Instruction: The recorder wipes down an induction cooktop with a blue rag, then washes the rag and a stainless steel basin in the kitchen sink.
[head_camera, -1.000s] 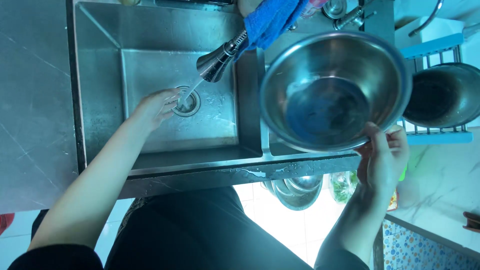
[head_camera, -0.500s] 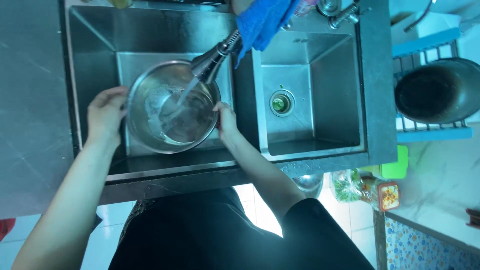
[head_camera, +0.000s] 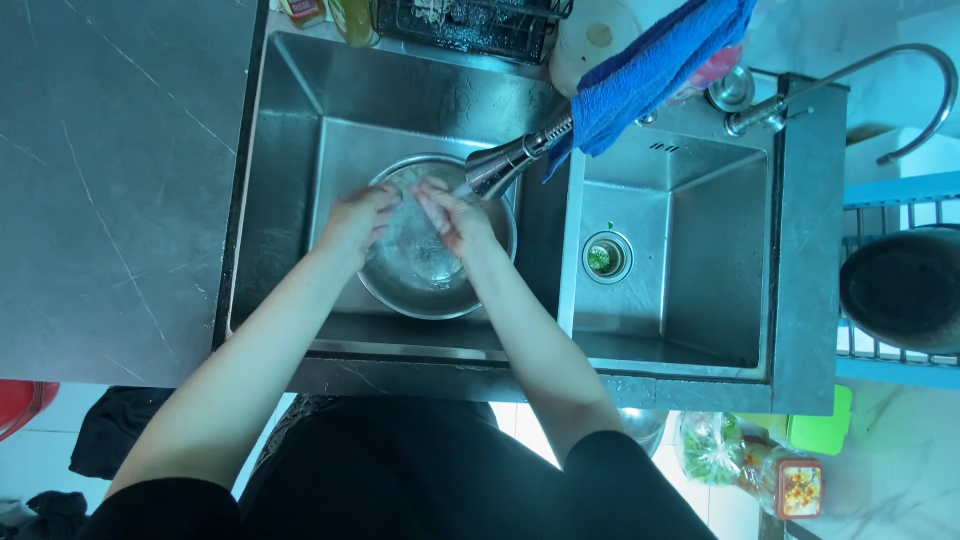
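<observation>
A round stainless-steel bowl (head_camera: 437, 285) sits on the floor of the left basin of the double steel sink (head_camera: 300, 150), under the pull-out chrome spray head (head_camera: 505, 165) that reaches over it from the divider. Both hands are inside the bowl: the left hand (head_camera: 358, 218) lies at its left rim with fingers loosely curled, the right hand (head_camera: 455, 215) beside it with fingers extended toward the spray; neither pinches anything. A blue cloth (head_camera: 660, 70) hangs over the faucet behind the sink. The right basin's drain (head_camera: 605, 257) holds a green scrap.
</observation>
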